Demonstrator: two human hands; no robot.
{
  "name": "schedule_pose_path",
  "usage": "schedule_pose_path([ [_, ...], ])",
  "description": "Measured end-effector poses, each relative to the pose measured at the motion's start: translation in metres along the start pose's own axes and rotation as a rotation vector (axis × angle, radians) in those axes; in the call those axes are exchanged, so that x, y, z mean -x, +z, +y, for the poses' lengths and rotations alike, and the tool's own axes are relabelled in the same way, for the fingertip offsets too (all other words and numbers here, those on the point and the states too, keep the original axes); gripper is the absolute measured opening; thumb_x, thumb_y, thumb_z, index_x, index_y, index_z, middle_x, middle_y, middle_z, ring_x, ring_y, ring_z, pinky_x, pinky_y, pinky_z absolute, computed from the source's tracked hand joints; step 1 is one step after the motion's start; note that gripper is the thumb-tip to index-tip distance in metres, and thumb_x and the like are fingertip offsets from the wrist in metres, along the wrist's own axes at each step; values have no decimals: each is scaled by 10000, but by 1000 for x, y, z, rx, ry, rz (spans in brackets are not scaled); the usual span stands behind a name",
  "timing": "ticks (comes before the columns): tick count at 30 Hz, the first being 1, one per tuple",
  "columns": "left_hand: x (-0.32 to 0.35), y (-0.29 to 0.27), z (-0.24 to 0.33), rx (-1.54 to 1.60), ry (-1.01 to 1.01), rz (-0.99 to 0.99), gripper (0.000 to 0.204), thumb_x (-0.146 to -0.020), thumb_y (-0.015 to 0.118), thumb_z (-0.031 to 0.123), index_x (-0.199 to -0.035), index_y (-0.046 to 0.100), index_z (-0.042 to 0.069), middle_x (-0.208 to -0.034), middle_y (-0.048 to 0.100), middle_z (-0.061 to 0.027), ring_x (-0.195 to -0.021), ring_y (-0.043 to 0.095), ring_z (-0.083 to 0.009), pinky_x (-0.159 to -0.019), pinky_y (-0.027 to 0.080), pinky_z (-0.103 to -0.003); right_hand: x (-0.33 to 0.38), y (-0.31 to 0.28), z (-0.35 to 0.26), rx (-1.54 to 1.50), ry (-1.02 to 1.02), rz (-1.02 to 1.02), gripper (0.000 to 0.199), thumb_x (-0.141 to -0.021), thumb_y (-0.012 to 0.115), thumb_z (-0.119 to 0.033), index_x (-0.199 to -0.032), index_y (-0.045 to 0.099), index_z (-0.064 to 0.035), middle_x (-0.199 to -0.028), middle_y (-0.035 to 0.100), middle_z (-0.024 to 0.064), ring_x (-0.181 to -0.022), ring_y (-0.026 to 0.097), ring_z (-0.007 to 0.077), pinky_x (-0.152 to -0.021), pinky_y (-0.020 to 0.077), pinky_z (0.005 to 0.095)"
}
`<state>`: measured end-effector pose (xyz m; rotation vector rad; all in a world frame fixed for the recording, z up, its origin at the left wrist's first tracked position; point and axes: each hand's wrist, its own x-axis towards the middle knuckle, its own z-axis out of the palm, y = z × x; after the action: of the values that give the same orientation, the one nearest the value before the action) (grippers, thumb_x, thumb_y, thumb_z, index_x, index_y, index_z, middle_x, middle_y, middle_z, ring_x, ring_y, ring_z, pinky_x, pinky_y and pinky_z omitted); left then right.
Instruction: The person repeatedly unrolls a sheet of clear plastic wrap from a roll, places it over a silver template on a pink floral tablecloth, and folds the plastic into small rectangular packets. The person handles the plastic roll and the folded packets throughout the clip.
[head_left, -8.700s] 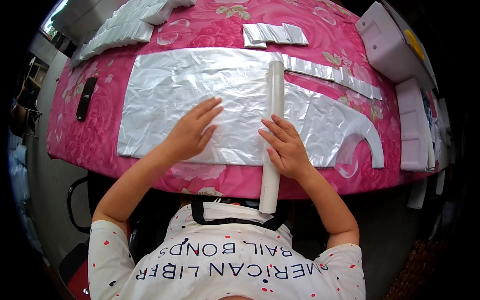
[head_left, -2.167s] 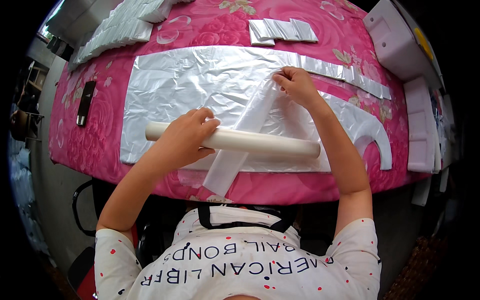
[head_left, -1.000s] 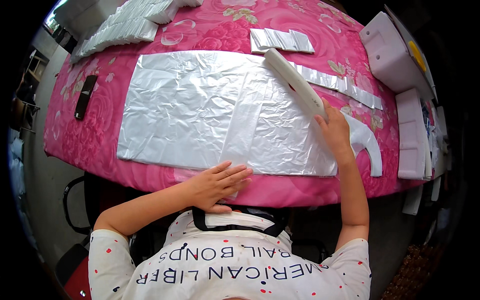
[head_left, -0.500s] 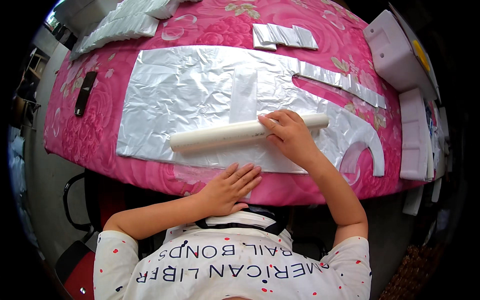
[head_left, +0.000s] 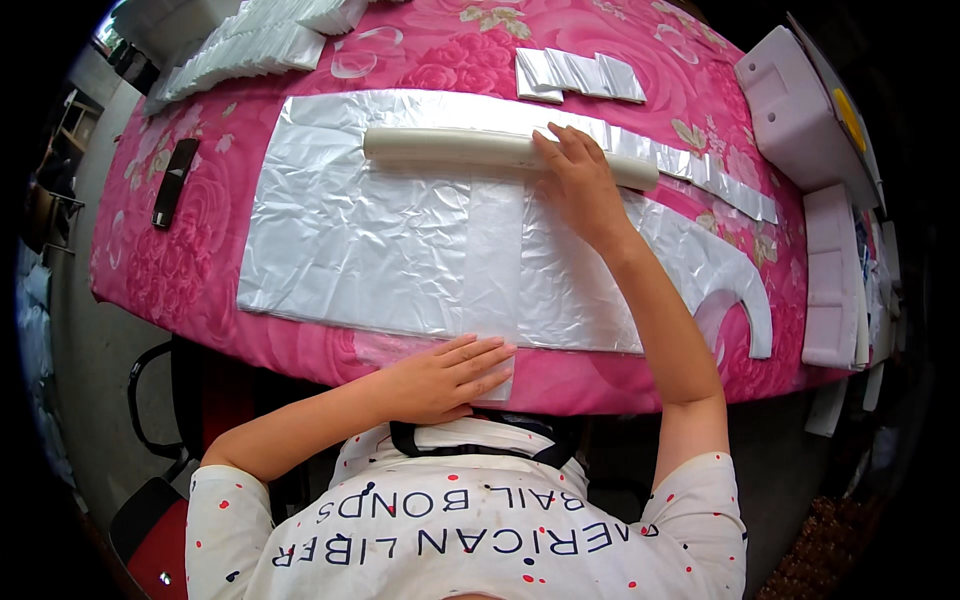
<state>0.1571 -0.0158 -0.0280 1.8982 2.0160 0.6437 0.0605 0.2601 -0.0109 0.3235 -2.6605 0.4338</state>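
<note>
Head view: one white roll (head_left: 500, 150), long axis left-right, at far edge of one silvery sheet (head_left: 400, 240) on counter (head_left: 200, 200) | right hand (head_left: 580, 180) flat on roll, fingers extended, gripping nothing | left hand (head_left: 440, 375) nearer body, open, pressing sheet's near edge | one dark phone (head_left: 172, 182) lies left.

One white roll (head_left: 470, 148), one large silver sheet (head_left: 400, 240), one black phone (head_left: 173, 182), two stacks of folded bags (head_left: 578, 75), two hands (head_left: 440, 375).

Folded stack (head_left: 578, 75) and white boxes (head_left: 800, 110) crowd the far-right table.
</note>
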Motion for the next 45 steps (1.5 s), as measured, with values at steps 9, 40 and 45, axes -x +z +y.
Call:
schedule_pose_path([
  [9,19,5,-7,-158,125,223,312,-779,634,169,-1039,584,3,-1191,555,-132,-1107,539,-265,-935,455,-371,91,-35,-74,-430,-273,-481,523,-659,571,39,-1177,539,-26,-1266,497,131,-1216,428,298,-1002,386,374],
  [40,-31,-35,-34,5,-434,704,687,-860,532,373,-1352,305,-50,-1340,404,-227,-1195,439,-356,-999,346,-427,36,-25,-61,-702,795,-616,277,-865,569,-216,-761,651,27,-604,617,74,-512,600,137,-476,435,266],
  [45,-52,-11,-25,-224,-520,307,761,-824,552,382,-1372,259,-58,-1436,249,-225,-1352,216,-339,-1095,179,-439,30,-20,-53,-729,816,-684,295,-858,586,-240,-734,632,24,-613,618,56,-512,599,114,-454,431,252],
])
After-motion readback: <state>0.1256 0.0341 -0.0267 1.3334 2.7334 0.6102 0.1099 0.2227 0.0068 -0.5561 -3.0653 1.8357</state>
